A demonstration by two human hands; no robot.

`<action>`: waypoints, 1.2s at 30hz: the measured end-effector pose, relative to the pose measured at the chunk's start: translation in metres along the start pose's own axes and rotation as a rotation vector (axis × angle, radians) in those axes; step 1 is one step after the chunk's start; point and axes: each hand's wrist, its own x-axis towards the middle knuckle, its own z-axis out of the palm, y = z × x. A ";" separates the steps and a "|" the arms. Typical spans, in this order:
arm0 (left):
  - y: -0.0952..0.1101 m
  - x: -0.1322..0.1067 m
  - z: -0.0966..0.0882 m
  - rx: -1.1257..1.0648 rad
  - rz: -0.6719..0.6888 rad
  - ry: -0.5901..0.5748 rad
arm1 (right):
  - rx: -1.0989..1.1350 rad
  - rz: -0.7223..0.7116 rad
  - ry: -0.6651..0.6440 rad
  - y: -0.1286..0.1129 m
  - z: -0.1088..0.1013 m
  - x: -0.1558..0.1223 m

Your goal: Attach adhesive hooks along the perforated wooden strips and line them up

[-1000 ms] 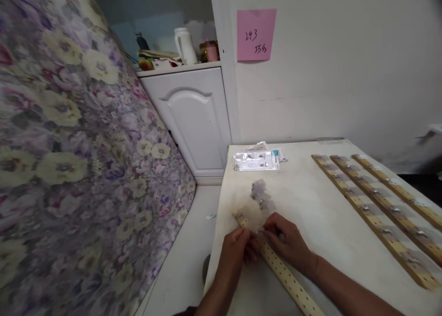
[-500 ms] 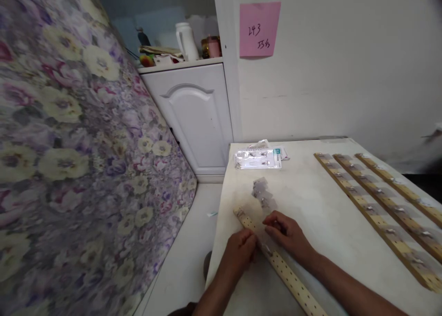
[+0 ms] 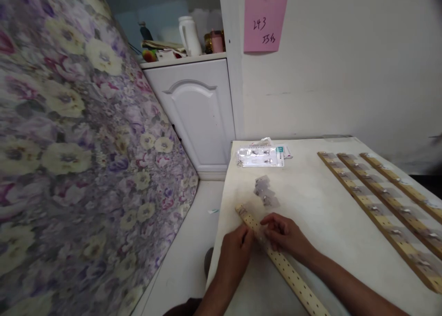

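Note:
A pale wooden strip (image 3: 286, 270) with rows of small holes lies slantwise on the table between my hands. My left hand (image 3: 237, 248) is closed at the strip's left edge, its thumb and forefinger against the wood; what they pinch is hidden. Over the strip's right side, my right hand (image 3: 285, 233) has its fingers curled together, and their contents are too small to make out. Something clear and shiny sits on the strip between the fingertips. Beyond the strip's far end lies a loose pile of small transparent squares (image 3: 265, 191) with bits of metal on them.
Three wooden strips (image 3: 380, 221) bearing clear squares and metal clips lie along the table's right side. A clear blister pack (image 3: 258, 157) rests near the back edge. A white cabinet (image 3: 200, 118) and a flowered curtain (image 3: 86, 168) stand to the left.
My right hand has come closer onto the strip, its fingers lower against it. My left hand has shifted slightly along the strip's edge. The view has tilted down a little.

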 end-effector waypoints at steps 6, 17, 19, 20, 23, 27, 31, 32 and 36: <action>-0.007 -0.005 -0.009 0.089 -0.025 -0.005 | -0.003 -0.064 0.152 0.002 0.008 0.008; -0.005 -0.004 0.001 0.208 -0.099 0.022 | -0.213 -0.111 0.240 0.000 0.013 0.012; -0.005 -0.004 0.001 0.209 -0.087 0.035 | -0.278 -0.114 0.244 0.001 0.012 0.012; -0.005 -0.003 0.001 0.205 -0.081 0.037 | -0.314 -0.118 0.244 0.001 0.011 0.012; -0.007 -0.002 0.001 0.190 -0.072 0.043 | -0.397 -0.131 0.239 0.001 0.010 0.013; -0.006 0.000 0.000 0.208 -0.076 0.058 | -0.410 -0.114 0.240 -0.001 0.009 0.014; -0.006 0.001 0.001 0.235 -0.075 0.069 | -0.408 -0.108 0.231 -0.001 0.009 0.014; -0.006 0.001 0.001 0.239 -0.074 0.072 | -0.407 -0.108 0.229 -0.001 0.009 0.014; -0.007 0.001 0.002 0.253 -0.068 0.077 | -0.389 -0.104 0.223 0.001 0.009 0.015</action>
